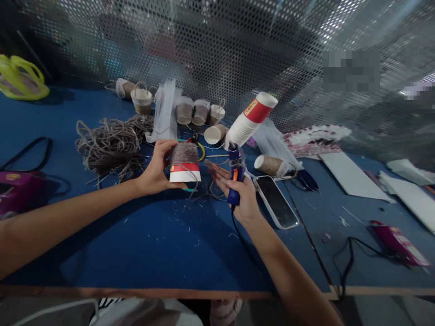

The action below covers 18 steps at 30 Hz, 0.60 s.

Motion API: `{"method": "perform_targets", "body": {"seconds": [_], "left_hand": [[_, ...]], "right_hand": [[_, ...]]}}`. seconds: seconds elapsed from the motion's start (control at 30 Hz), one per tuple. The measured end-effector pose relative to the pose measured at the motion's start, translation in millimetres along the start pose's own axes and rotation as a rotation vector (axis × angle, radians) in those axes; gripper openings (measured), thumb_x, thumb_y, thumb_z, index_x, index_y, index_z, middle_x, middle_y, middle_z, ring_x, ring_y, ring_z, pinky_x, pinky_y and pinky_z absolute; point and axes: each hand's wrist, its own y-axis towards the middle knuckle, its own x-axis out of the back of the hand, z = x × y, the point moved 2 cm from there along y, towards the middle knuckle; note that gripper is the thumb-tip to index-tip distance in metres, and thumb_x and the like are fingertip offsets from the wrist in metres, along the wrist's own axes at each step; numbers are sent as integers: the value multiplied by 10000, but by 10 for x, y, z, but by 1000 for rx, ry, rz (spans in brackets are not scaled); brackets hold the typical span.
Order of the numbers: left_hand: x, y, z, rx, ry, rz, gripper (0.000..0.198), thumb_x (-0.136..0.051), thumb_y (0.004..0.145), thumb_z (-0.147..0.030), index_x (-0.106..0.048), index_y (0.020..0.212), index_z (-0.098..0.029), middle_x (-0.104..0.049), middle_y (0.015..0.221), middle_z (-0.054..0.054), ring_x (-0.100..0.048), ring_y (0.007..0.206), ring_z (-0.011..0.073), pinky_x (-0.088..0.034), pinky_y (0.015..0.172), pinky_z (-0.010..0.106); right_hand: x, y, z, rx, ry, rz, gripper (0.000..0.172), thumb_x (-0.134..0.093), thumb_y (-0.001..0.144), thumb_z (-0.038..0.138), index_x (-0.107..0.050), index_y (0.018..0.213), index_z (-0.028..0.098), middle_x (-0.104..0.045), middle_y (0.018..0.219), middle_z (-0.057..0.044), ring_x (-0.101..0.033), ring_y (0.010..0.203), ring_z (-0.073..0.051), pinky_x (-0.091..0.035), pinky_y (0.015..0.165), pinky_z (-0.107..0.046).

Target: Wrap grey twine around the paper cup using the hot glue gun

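My left hand grips an upside-down paper cup, its upper part wound with brown twine and its red and white band showing below. My right hand is closed on a blue glue gun with an orange trigger, held upright just right of the cup, with two fingers stretched toward the cup. The gun's black cord runs down toward the table's front edge. A loose end of twine hangs from the cup.
A tangle of brown twine lies at the left. Several twine-wrapped cups stand at the back by a tilted stack of paper cups. A phone lies right of my right hand. A perforated metal screen closes the back.
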Motion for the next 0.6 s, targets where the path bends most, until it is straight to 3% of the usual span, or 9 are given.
{"method": "perform_targets", "body": {"seconds": [0.13,0.23,0.3,0.43,0.6], "left_hand": [[-3,28,-28,-49,68,82,1100,-769,563,-787,-353,1475,-335,-401,1286,123,-521,1216,353,-585,942,544],[10,59,-58,-120,126,166,1047,-630,692,-830,-317,1527,-283,-413,1298,151,-494,1251,390,-491,1034,655],[23,68,-64,-137,125,198,955,-571,795,-785,-296,1544,-261,-418,1315,165,-482,1265,391,-468,1052,661],[49,49,-49,-94,60,226,877,-672,829,-632,-288,1537,-283,-437,1332,156,-502,1261,354,-502,1054,565],[95,5,-7,-8,38,273,931,-772,758,-599,-311,1509,-296,-434,1404,156,-463,1347,387,-421,1132,615]], "right_hand": [[-147,-115,-39,-101,143,176,164,-698,606,213,-670,767,227,-793,1037,-63,-750,1040,-310,-575,1014,-500],[-199,-169,-36,-96,181,209,144,-700,620,224,-661,758,232,-793,972,-52,-755,1020,-308,-566,1021,-534],[-209,-186,-25,-88,188,223,169,-694,636,236,-671,803,233,-791,1025,-52,-750,1039,-303,-548,1045,-551],[-194,-192,-26,-90,189,211,217,-694,639,224,-674,854,232,-782,1125,-49,-745,1061,-298,-523,1078,-557],[-186,-199,-36,-92,206,203,202,-704,634,205,-663,831,227,-779,1148,-53,-750,1052,-301,-542,1056,-549]]}}
